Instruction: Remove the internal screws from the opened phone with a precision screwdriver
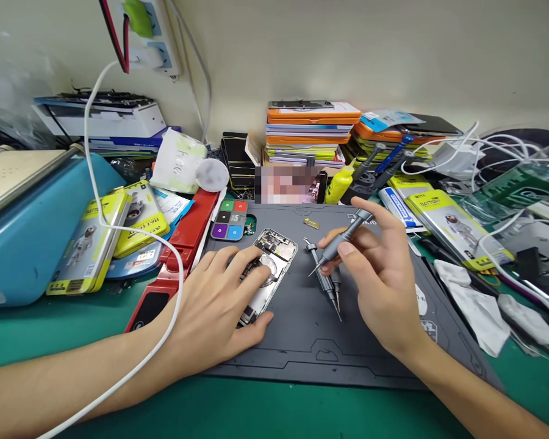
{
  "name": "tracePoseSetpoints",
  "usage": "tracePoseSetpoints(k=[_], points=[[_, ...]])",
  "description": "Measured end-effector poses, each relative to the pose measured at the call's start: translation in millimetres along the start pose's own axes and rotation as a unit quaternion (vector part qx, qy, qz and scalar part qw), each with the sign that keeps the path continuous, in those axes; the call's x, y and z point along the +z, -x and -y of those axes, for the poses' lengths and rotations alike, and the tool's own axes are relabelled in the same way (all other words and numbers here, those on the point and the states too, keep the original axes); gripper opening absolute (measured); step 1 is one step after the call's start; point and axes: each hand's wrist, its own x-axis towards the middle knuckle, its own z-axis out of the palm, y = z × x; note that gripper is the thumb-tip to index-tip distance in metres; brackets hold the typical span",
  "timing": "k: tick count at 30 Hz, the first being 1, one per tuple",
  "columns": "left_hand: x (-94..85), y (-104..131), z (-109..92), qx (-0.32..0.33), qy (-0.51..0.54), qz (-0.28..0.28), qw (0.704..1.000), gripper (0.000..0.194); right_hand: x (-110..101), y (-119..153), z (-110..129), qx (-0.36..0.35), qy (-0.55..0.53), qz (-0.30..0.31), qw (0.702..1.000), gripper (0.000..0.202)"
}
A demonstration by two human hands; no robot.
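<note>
An opened smartphone (281, 249) lies tilted on the dark grey work mat (297, 356), its inner parts and a round coil showing. My left hand (224, 299) lies over its left and lower part, fingers bent on it and thumb by its lower right edge. To the right, my right hand (379, 274) holds a grey precision screwdriver (343, 241) between thumb and fingers, index finger on its top end. The driver's thin tip points down and left, apart from the phone. Beneath it, more screwdrivers (321, 277) lie on the mat.
A colored screw tray (229, 221) and a small gold piece (311, 224) lie beyond the phone. A white cable (181, 268) crosses above my left forearm. Battery boxes (455, 228), a red tool (187, 238), a yellow bottle (340, 185) and stacked boxes (308, 131) surround the mat.
</note>
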Motion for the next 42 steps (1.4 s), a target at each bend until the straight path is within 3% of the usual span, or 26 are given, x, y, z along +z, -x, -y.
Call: tracePoseSetpoints(k=[6,11,16,21,27,42], points=[[-3.4,-2,3,0.009,0.077,0.02,0.997,0.048,2,-1,3,0.011,0.012,-0.005,1.0,0.044],[-8.4,-3,4,0.07,0.097,0.061,0.991,0.06,3,5,6,0.007,0.021,-0.013,1.0,0.045],[-7.3,-1,4,0.08,0.087,0.078,0.99,0.069,2,13,6,-0.1,0.111,-0.001,0.989,0.053],[-7.6,-1,3,0.095,0.071,0.096,0.988,0.079,3,19,-2,-0.182,0.167,0.062,0.967,0.072],[-11.8,-4,4,0.1,0.065,0.108,0.987,0.071,2,21,-16,-0.181,0.171,0.116,0.961,0.075],[-12.0,-5,6,0.11,0.08,0.084,0.987,0.072,3,21,-21,-0.181,0.175,0.135,0.958,0.076]])
